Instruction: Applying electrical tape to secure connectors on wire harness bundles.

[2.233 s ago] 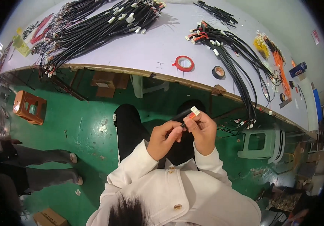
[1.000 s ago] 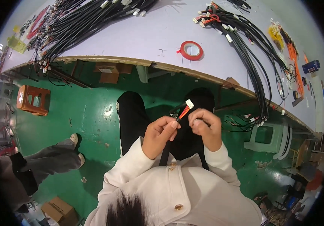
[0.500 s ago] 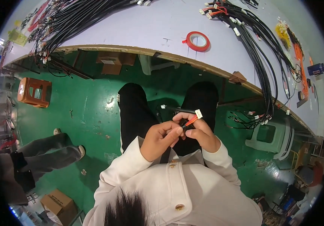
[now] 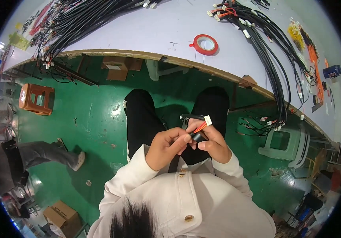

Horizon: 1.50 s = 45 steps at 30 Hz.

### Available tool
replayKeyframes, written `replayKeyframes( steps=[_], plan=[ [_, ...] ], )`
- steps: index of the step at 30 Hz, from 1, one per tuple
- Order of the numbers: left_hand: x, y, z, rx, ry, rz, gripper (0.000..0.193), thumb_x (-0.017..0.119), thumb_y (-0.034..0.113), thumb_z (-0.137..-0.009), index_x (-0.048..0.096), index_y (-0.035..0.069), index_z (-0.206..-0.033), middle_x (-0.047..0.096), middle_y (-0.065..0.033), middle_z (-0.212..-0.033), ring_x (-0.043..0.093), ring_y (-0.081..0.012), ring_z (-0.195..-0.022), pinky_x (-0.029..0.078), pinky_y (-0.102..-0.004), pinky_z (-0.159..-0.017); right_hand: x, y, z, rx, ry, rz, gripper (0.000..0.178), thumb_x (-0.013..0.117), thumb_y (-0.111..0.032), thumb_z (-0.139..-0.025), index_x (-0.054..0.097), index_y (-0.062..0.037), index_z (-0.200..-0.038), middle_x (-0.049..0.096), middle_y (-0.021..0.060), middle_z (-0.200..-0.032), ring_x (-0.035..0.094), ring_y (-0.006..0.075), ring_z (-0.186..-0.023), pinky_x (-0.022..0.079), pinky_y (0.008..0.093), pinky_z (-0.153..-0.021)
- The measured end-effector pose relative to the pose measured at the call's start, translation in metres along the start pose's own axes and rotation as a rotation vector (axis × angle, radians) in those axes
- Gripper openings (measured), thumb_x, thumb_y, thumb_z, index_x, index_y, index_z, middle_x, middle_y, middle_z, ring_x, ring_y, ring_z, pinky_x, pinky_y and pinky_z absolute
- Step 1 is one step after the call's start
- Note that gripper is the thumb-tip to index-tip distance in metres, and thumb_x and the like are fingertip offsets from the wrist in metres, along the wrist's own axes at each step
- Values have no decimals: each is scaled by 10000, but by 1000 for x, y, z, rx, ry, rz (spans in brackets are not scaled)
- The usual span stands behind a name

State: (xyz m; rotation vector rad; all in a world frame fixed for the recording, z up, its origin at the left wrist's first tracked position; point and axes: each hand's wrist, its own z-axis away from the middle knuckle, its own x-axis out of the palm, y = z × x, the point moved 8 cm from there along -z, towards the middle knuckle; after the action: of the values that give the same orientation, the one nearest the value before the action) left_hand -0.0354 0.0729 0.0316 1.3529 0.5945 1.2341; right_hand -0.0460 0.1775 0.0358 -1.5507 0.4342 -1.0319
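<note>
Left hand: the left hand (image 4: 166, 148) sits just below the frame's centre, fingers curled, its fingertips pinching the black end of a short cable (image 4: 197, 137).
Right hand: the right hand (image 4: 214, 143) is just beside it, touching it, thumb and fingers closed around the same cable from the right.
Cable: a black sheathed piece with orange-red wires running up to a small white connector (image 4: 207, 120); a black length bends off to the left above the hands. It is held over the person's lap, well below the bench edge.
Person: white jacket sleeves enter from the lower edge; dark trousers (image 4: 140, 115) show above the hands, over a green floor (image 4: 95, 119).
Bench: a pale bench (image 4: 158, 31) curves across the top of the frame.
On the bench, centre: a red tape roll (image 4: 204, 44) lies near the front edge, apart from the cables.
On the bench, upper left: a large fan of black cable bundles (image 4: 75, 20), some ends hanging over the edge.
On the bench, upper right: more black cables (image 4: 269, 43) trail down off the edge at right, with yellow and orange wire pieces (image 4: 307, 41) beyond.
Floor, left: an orange plastic stool (image 4: 36, 98); below it, another person's leg and shoe (image 4: 55, 154).
Floor, lower left: a cardboard box (image 4: 61, 216).
Floor, right: a pale stool (image 4: 283, 142) beneath the bench.
</note>
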Motion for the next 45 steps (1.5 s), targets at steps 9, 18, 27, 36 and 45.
replayKeyframes(
  steps=[9,18,27,36,45],
  plan=[
    [6,51,16,709,402,-931,114,660,16,-746,610,19,-849,556,-84,-618,524,-204,-483,411,-305,-443,9,-5,20,1,275,-138,562,550,-134,-706,413,8,-1232,480,116,-1073,543,187,-828,466,322,-739],
    [16,46,20,689,283,-1101,138,626,1,-725,607,22,-861,517,-106,-613,529,-254,-531,408,-329,-467,20,-25,37,-28,359,-716,750,531,-224,-874,68,-21,-1428,450,285,-1252,570,365,-1043,498,436,-865],
    [5,15,7,-31,-7,43,257,471,195,-949,572,-21,-854,391,42,-584,303,-52,-521,233,-202,-485,-5,11,42,-88,104,-76,559,555,-70,-836,311,24,-1330,522,192,-1196,549,262,-1084,417,360,-947],
    [-4,28,-26,-292,-98,154,266,501,230,-941,578,0,-831,424,44,-630,308,-36,-532,249,-199,-486,-24,-33,-46,33,-62,-303,686,665,-41,-753,333,-7,-1352,493,116,-1266,495,163,-1140,402,312,-967],
    [18,189,-74,422,195,-910,35,609,20,-813,596,-3,-836,570,-78,-637,510,-190,-489,394,-261,-462,-37,-107,-51,26,341,-466,726,707,38,-655,325,-39,-1268,546,136,-1093,553,202,-1020,435,321,-914]
  ],
)
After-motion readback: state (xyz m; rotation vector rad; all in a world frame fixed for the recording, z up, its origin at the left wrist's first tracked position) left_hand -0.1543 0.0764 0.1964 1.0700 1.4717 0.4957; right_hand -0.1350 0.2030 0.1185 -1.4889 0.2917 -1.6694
